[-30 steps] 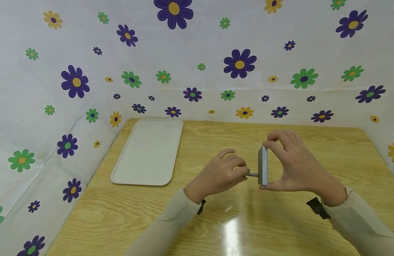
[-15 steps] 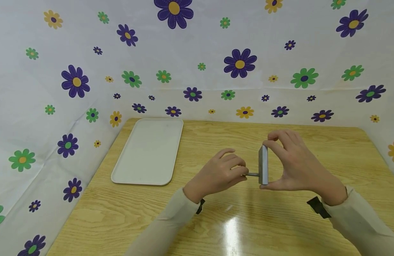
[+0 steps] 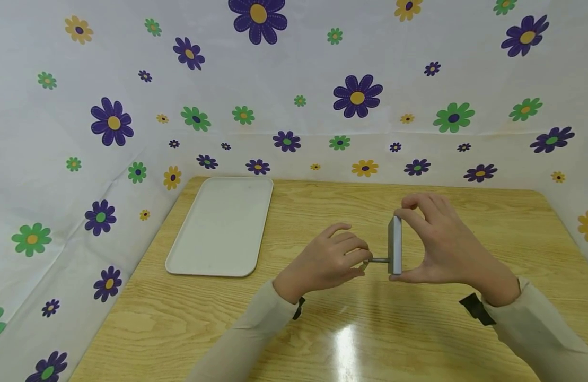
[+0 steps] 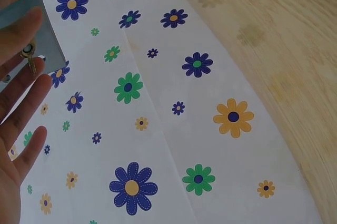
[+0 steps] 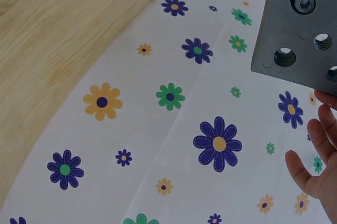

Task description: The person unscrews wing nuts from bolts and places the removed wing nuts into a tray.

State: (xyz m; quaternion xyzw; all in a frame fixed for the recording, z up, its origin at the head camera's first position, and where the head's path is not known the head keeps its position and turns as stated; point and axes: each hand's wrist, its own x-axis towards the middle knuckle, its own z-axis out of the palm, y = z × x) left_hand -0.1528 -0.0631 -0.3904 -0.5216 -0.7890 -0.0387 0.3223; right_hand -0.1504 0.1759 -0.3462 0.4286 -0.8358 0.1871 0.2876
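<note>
My right hand (image 3: 448,249) holds a thick grey metal plate (image 3: 395,245) upright by its top and bottom edges, thumb below and fingers above. A bolt (image 3: 380,260) sticks out of the plate's left face towards my left hand (image 3: 329,261). Thumb and forefinger of that hand pinch a small brass-coloured wing nut (image 4: 29,51) at the bolt's free end; its other fingers are spread. In the right wrist view the plate's other face shows several round holes, one threaded, and the hex-socket bolt head (image 5: 304,2) sunk in a recess.
A white rectangular tray (image 3: 219,228) lies at the back left of the wooden table (image 3: 179,329). Behind and to the left hangs a white cloth (image 3: 294,69) with a flower print. Both forearms reach in low from the front.
The plate and right hand have shifted very slightly right. The left fingers have shifted at the bolt's end, and a brass-coloured bit of the wing nut now shows beneath them.
</note>
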